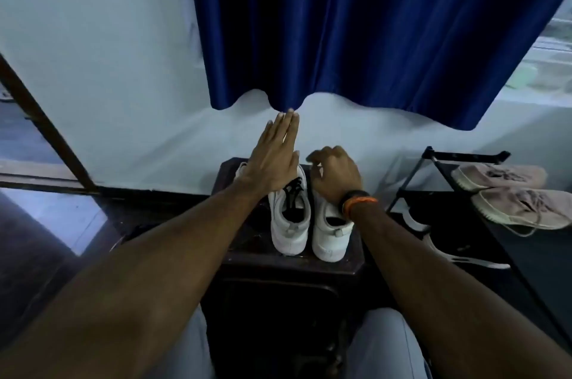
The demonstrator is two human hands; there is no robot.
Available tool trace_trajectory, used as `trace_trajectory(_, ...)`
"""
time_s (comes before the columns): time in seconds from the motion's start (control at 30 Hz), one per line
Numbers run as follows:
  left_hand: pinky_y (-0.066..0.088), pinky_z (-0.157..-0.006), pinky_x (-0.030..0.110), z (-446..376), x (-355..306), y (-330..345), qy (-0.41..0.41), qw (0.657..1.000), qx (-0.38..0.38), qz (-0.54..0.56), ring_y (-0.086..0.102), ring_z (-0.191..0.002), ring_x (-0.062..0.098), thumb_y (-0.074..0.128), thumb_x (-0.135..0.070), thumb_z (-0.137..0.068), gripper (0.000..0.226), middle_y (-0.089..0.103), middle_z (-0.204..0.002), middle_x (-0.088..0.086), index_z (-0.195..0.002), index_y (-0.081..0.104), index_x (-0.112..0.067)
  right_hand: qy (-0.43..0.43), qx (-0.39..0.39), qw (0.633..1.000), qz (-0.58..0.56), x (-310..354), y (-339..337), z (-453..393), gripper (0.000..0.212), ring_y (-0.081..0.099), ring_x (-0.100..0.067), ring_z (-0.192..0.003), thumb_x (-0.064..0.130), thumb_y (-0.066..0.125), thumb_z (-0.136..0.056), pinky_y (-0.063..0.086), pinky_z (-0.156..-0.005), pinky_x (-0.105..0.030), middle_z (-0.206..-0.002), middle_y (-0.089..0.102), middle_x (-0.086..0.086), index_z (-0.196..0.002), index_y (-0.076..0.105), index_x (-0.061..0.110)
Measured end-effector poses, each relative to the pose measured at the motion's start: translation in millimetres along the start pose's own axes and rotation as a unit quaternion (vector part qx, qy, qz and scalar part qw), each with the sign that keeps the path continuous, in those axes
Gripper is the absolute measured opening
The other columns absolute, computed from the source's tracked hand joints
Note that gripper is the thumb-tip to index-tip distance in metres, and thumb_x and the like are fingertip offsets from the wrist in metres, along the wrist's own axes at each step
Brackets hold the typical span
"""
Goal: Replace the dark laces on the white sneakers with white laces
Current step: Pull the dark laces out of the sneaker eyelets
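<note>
The two white sneakers (306, 217) stand side by side on the dark stool (247, 258), heels toward me and long axes running away toward the wall, with dark laces (292, 193) showing on the left one. My left hand (274, 159) hovers flat above that shoe's toe end, fingers straight and together, holding nothing. My right hand (335, 173) sits nearer, over the other shoe's tongue, fingers curled; I cannot tell whether they grip anything, and I judge there is little room to the stool's edges.

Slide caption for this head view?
Left hand flat, right hand curled over dark-laced white sneakers on a dark stool.
</note>
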State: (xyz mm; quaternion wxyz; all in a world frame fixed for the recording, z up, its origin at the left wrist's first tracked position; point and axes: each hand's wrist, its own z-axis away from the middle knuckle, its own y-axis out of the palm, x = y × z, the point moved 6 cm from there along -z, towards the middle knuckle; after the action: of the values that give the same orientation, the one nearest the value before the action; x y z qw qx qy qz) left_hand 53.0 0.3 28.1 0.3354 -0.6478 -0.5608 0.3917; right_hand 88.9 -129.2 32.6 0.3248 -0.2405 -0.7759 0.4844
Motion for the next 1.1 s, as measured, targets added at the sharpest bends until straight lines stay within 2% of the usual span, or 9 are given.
trace_trajectory(0.17,0.008,-0.127,0.041,12.9,7.6,9.7,-0.030,0.999,0.033,0.024,0.008,-0.155,0.031,0.046,-0.021,-0.102,0.071,0.008,-0.167,0.018,-0.158,0.010,0.000,-0.009,0.051,0.999,-0.014,9.6,9.8,7.7,0.040,0.056,-0.025,-0.101,0.023,0.048,-0.077,0.055,-0.078,-0.043,-0.102,0.072,-0.002,-0.108,0.073,0.022)
trace_trajectory(0.27,0.018,-0.125,0.041,15.5,9.0,11.1,-0.034,0.996,0.044,0.063,0.019,-0.153,0.031,0.051,-0.012,-0.099,0.066,0.020,-0.165,0.018,-0.157,0.021,0.000,-0.024,0.063,0.997,-0.026,10.8,11.4,7.9,0.042,0.054,-0.020,-0.098,0.027,0.043,-0.069,0.054,-0.078,-0.043,-0.099,0.069,0.005,-0.097,0.073,0.028)
trace_trajectory(0.4,0.046,-0.099,0.041,23.4,11.4,10.3,-0.055,0.987,0.031,0.146,0.052,-0.123,0.030,0.052,0.000,-0.089,0.047,0.054,-0.135,0.011,-0.136,0.054,-0.007,-0.046,0.101,0.993,-0.038,21.3,14.6,10.2,0.019,0.051,-0.018,-0.097,0.020,0.057,-0.072,0.040,-0.063,-0.026,-0.096,0.065,0.008,-0.083,0.071,0.027)
trace_trajectory(0.5,0.054,-0.080,0.045,40.2,18.6,12.8,-0.086,0.974,0.019,0.209,0.059,-0.103,0.019,0.053,-0.003,-0.084,0.032,0.057,-0.113,0.001,-0.113,0.060,-0.013,-0.071,0.115,0.990,-0.035,27.8,17.6,11.6,0.018,0.050,-0.019,-0.101,0.015,0.068,-0.071,0.026,-0.060,-0.013,-0.104,0.065,0.006,-0.085,0.073,0.024)
trace_trajectory(0.6,0.053,-0.078,0.044,58.2,25.4,17.7,-0.104,0.959,0.018,0.264,0.058,-0.089,0.013,0.057,-0.012,-0.077,0.028,0.057,-0.104,-0.003,-0.105,0.058,-0.015,-0.080,0.154,0.984,-0.040,29.5,26.6,14.1,0.015,0.052,-0.023,-0.100,0.015,0.072,-0.068,0.040,-0.072,-0.027,-0.106,0.061,0.002,-0.081,0.073,0.023)
trace_trajectory(0.7,0.048,-0.077,0.030,69.2,26.3,17.6,-0.113,0.951,0.028,0.288,0.054,-0.089,0.010,0.061,-0.022,-0.071,0.035,0.054,-0.102,-0.006,-0.105,0.058,-0.015,-0.069,0.165,0.983,-0.030,29.4,28.3,16.8,0.011,0.055,-0.027,-0.101,0.016,0.074,-0.071,0.050,-0.080,-0.039,-0.106,0.057,-0.002,-0.081,0.074,0.020)
trace_trajectory(0.83,0.038,-0.071,0.015,71.9,19.5,18.7,-0.110,0.945,0.054,0.305,0.048,-0.082,0.000,0.071,-0.012,-0.074,0.036,0.048,-0.104,-0.005,-0.108,0.061,-0.011,-0.072,0.137,0.987,0.040,28.0,26.2,18.2,0.015,0.061,-0.029,-0.099,0.020,0.068,-0.081,0.042,-0.072,-0.030,-0.110,0.061,-0.004,-0.095,0.073,0.020)
trace_trajectory(1.0,0.037,-0.071,0.010,67.8,16.5,19.9,-0.116,0.939,0.076,0.316,0.052,-0.089,0.004,0.078,-0.011,-0.072,0.029,0.048,-0.109,-0.004,-0.099,0.066,-0.015,0.067,0.027,0.992,-0.102,2.5,18.0,18.9,0.009,0.066,-0.024,-0.076,0.029,0.059,-0.075,0.054,-0.070,-0.037,-0.076,0.068,0.007,-0.083,0.060,0.026)
trace_trajectory(1.1,0.043,-0.072,0.013,64.8,17.7,20.4,-0.112,0.942,0.073,0.307,0.053,-0.084,0.000,0.079,-0.010,-0.071,0.021,0.050,-0.107,-0.002,-0.086,0.067,-0.016,0.185,-0.001,0.944,-0.272,-12.5,17.9,26.2,0.006,0.071,-0.020,-0.064,0.019,0.065,-0.079,0.057,-0.063,-0.036,-0.067,0.071,0.003,-0.081,0.061,0.024)
